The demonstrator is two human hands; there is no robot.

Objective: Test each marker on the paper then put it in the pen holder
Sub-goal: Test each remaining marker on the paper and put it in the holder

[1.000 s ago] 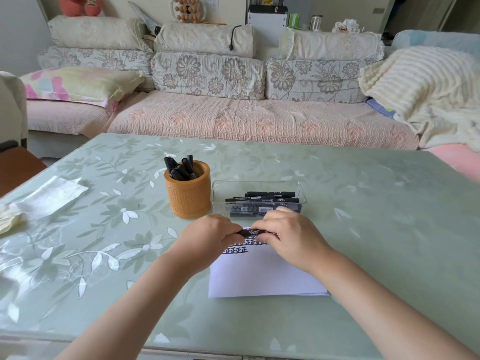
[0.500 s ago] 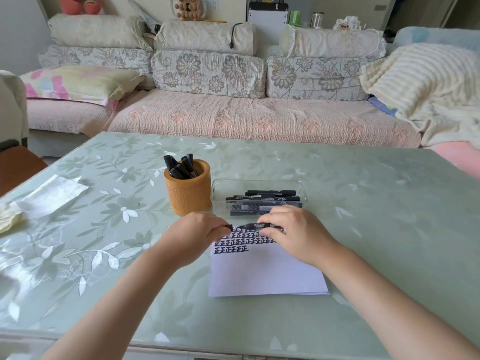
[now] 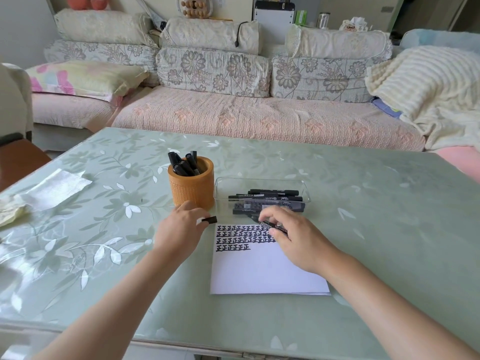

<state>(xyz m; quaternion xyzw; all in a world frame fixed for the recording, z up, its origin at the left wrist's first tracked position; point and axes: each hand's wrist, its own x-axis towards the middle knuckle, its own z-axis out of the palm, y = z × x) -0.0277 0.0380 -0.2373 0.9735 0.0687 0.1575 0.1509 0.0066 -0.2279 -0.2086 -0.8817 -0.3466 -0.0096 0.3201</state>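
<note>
A white paper [image 3: 265, 271] lies on the table, with rows of black test marks [image 3: 241, 236] along its top. My right hand [image 3: 293, 237] pinches a black marker [image 3: 274, 226] over the paper's upper right corner. My left hand [image 3: 179, 229] holds the marker's black cap [image 3: 210, 220] just left of the paper. An orange pen holder [image 3: 191, 187] with several black markers stands behind my left hand. A clear tray [image 3: 262, 181] behind the paper holds several more black markers [image 3: 270, 201].
The green floral table [image 3: 363, 203] carries a white tissue [image 3: 55, 187] and a crumpled yellowish cloth [image 3: 10, 211] at its left edge. A sofa [image 3: 259, 118] with cushions and a striped blanket runs along the far side.
My hands held the marker together over the paper; now they have pulled apart. The cap has come off in my left hand, and my right hand keeps the marker body.
</note>
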